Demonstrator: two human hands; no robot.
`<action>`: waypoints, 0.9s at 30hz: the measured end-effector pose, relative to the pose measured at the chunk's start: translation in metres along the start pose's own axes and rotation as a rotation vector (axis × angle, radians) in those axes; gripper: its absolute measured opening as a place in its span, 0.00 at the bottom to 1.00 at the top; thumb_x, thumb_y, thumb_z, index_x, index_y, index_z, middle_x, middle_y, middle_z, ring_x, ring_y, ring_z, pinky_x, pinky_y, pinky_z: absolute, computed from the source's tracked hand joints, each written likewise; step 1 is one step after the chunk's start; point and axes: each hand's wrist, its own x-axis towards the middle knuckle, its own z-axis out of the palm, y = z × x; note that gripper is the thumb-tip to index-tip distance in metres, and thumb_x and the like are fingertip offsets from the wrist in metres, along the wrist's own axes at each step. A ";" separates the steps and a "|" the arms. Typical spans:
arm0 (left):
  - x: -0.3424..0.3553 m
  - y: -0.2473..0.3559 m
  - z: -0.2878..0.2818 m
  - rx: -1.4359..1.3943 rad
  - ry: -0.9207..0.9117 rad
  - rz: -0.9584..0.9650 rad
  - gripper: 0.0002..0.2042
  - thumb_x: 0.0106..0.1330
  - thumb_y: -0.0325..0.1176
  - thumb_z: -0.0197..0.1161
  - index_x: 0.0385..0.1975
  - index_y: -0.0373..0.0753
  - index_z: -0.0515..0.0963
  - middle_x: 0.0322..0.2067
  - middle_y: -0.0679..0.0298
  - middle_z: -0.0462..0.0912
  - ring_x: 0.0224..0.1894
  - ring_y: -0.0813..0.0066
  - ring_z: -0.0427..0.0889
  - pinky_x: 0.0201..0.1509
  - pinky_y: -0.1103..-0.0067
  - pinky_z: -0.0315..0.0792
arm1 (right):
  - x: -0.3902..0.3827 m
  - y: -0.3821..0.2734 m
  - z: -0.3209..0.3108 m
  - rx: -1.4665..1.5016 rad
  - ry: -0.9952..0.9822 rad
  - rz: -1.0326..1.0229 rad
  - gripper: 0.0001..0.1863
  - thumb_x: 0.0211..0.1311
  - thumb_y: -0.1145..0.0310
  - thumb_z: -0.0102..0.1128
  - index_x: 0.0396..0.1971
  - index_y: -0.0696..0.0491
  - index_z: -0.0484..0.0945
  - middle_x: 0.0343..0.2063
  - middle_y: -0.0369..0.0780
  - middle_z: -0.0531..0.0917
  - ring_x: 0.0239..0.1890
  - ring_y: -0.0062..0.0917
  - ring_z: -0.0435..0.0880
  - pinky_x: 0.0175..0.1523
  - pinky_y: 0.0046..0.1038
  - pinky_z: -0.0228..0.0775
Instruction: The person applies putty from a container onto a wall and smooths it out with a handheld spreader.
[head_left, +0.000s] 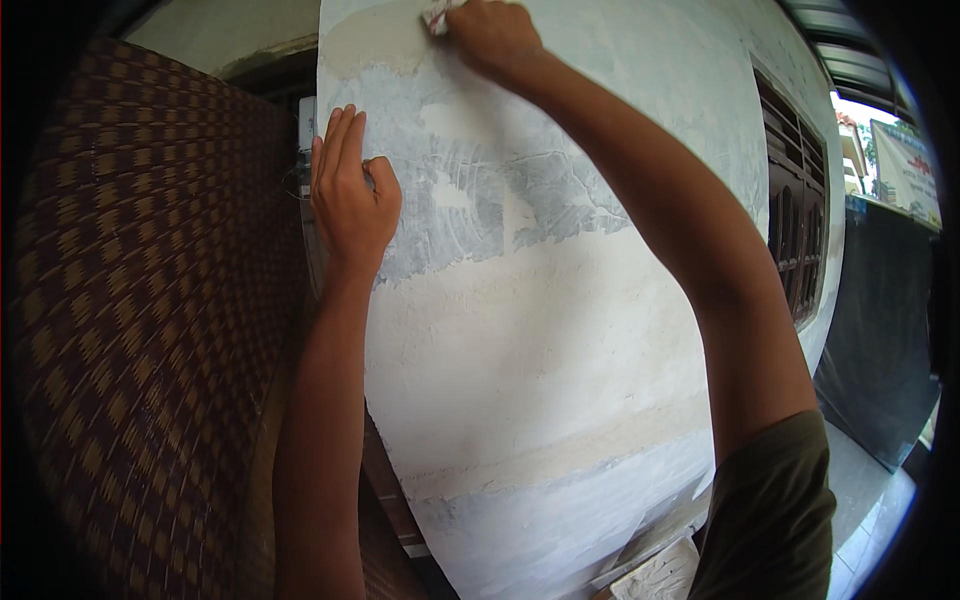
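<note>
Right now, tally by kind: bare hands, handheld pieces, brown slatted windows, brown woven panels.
Bare hands: 2 (left hand, right hand)
Small white-and-red handheld piece: 1
Dark-brown slatted window: 1
Brown woven panel: 1
Total: 5

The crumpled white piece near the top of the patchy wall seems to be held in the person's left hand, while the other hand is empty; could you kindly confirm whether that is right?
Not quite: the head view shows the crumpled white piece near the top of the patchy wall in the right hand; the other, left hand is empty.
</note>
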 end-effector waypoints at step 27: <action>0.000 0.003 0.002 0.024 -0.018 0.002 0.23 0.58 0.23 0.46 0.54 0.26 0.74 0.59 0.47 0.74 0.67 0.54 0.68 0.72 0.58 0.55 | -0.005 0.009 -0.012 -0.073 0.032 0.193 0.09 0.61 0.71 0.53 0.29 0.57 0.83 0.32 0.48 0.84 0.35 0.37 0.86 0.37 0.37 0.78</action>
